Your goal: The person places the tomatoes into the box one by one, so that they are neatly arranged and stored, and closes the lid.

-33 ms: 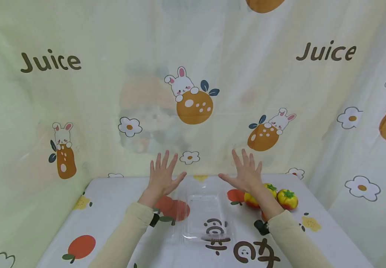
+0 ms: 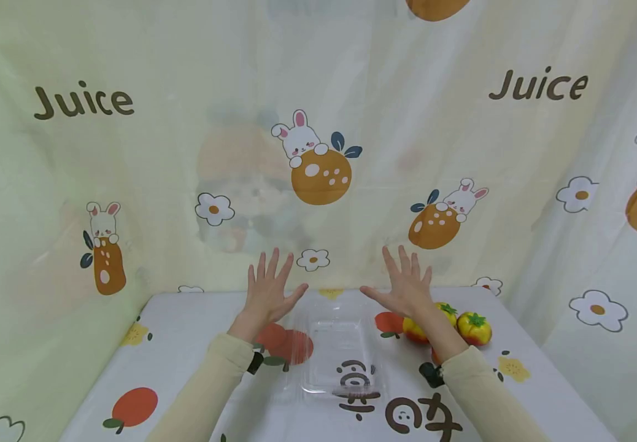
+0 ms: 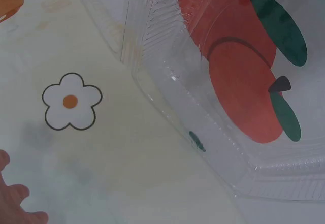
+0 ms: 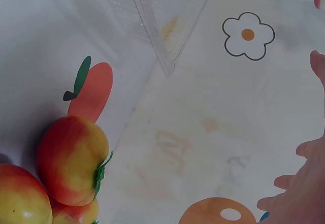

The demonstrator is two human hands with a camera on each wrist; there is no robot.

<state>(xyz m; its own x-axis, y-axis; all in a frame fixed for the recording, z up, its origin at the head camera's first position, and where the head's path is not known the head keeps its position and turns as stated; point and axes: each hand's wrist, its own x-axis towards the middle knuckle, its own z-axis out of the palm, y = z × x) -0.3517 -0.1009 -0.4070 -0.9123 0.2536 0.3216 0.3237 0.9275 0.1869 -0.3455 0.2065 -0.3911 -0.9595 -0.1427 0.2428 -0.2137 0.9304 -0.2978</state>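
My left hand (image 2: 267, 296) is held up at the far side of the table, fingers straight and spread, with nothing in it. Mirroring it, my right hand (image 2: 407, 293) is also raised, its fingers apart and holding nothing. Between and below the hands lies a clear plastic container (image 2: 334, 344), its ribbed wall (image 3: 157, 36) seen close up in the left wrist view. Several red-and-yellow fruits (image 2: 474, 329) with green leafy tops sit beside the right forearm, which partly hides them. One such fruit (image 4: 71, 160) rests against others in the right wrist view.
A white tablecloth (image 2: 186, 356) printed with fruit, flowers and dark lettering covers the table. Behind and along both sides hangs a pale curtain (image 2: 164, 153) with rabbits, oranges and the word Juice. Dark bands (image 2: 432, 375) circle both wrists near the cream sleeves (image 2: 208, 380).
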